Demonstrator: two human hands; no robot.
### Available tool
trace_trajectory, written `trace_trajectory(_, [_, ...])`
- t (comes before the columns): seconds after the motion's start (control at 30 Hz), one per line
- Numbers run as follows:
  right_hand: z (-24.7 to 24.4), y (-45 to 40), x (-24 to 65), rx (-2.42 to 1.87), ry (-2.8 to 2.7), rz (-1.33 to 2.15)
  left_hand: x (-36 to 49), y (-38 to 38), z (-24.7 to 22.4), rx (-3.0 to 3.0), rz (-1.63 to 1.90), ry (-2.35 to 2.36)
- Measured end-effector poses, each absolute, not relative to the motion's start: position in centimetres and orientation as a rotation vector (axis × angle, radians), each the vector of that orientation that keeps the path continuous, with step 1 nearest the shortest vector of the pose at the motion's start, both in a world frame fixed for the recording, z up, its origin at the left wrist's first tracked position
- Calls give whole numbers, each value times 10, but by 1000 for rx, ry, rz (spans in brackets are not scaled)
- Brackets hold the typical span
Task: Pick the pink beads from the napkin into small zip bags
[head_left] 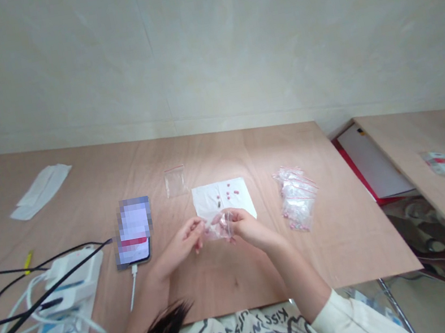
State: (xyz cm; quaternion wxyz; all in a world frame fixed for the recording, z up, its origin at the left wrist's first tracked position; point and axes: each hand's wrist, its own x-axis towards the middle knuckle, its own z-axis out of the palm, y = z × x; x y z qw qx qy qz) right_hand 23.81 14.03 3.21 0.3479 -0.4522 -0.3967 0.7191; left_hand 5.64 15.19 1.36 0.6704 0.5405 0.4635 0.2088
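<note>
A small clear zip bag (216,230) is pinched between my two hands above the near edge of a white paper sheet. My left hand (187,238) has its fingers closed on the bag's left side. On the right side, my right hand (244,224) grips the bag near its mouth. Something pinkish shows through the plastic, too small to make out. The white paper (206,195) lies flat just beyond my hands, with several small red pieces (228,193) scattered on it. A flat clear zip bag (176,181) with a red line lies to the paper's left.
A pile of clear zip bags (298,199) with red bits lies at right. At left are a phone (134,231) on a charging cable, power strips (61,327) with cables, a yellow item (28,262) and white paper strips (41,191). A second table (423,131) stands at right.
</note>
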Motion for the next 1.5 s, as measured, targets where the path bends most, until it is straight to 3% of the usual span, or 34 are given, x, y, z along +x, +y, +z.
trace_trajectory(0.3, [-3, 139, 235, -1385, -825, 1510, 50, 159, -2, 1092, 673, 1165])
trace_trajectory(0.4, [-4, 136, 234, -1441, -933, 1517, 49, 161, -5, 1074, 690, 1209])
trace_trajectory(0.6, [-24, 140, 234, -1638, -1174, 1214, 50, 163, -12, 1051, 733, 1224])
trace_trajectory(1.5, [-26, 155, 237, -1738, -1070, 1365, 51, 167, -8, 1047, 819, 1244])
